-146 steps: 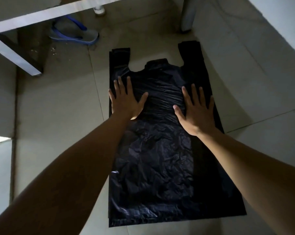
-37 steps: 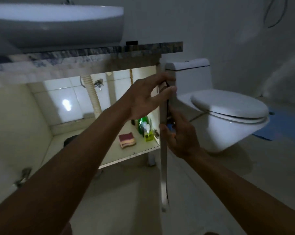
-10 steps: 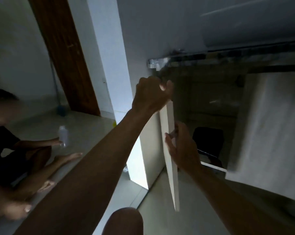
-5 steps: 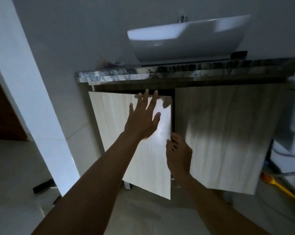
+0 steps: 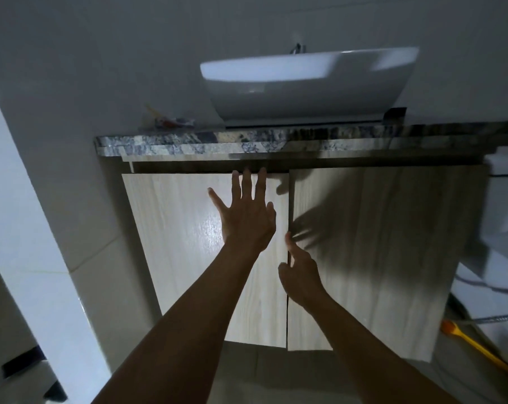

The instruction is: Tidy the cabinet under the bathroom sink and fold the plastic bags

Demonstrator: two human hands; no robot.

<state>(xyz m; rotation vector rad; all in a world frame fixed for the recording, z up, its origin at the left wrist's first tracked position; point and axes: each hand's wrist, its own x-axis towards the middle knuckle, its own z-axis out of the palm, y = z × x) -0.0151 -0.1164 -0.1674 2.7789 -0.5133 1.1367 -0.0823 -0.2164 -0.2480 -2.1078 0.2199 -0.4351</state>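
The cabinet under the sink has two pale wood-grain doors, and both sit shut or nearly shut. My left hand (image 5: 247, 214) lies flat with spread fingers against the upper part of the left door (image 5: 182, 243). My right hand (image 5: 299, 272) is at the seam between the left door and the right door (image 5: 378, 252), its fingertips touching the door edge; its finger shape is partly hidden. The cabinet's inside and the plastic bags are out of sight.
A white basin (image 5: 305, 80) sits on a dark marbled countertop (image 5: 247, 139) above the doors. A toilet (image 5: 503, 228) stands at the right, with an orange-handled tool (image 5: 474, 348) on the floor. A white wall corner (image 5: 28, 228) is at the left.
The left door has swung from partly open to nearly flush with the cabinet front. My left hand stayed flat on it, and my right hand stayed at its free edge.
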